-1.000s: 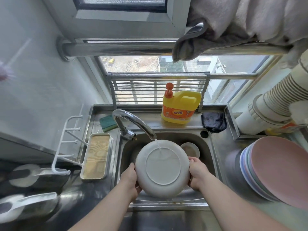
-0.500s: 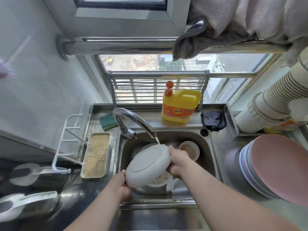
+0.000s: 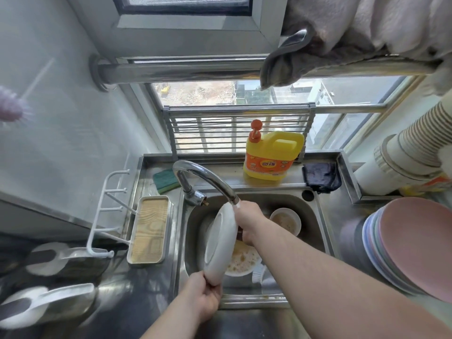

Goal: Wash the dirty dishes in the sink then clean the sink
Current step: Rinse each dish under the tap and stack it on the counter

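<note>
White plate held nearly on edge over the sink, underside facing left, top rim right under the faucet spout. Left hand grips the plate's lower rim, fingers curled round it. Right hand holds the upper rim from the right side, just beside the spout; fingers wrap the edge, though the far side of the grip is hidden by the plate.

In the sink below: a dirty plate with food residue, partly hidden behind the held plate, and a small bowl with brownish residue toward the back right.

On the ledge behind the sink: yellow detergent jug with orange pump, green sponge to the left near the faucet base, dark cloth to the right.

Steel surface left of the sink carries a shallow tray with a wood-grain bottom and a white rack beside it. Right of the sink, a stack of pastel plates, pink on top, leaning.
</note>
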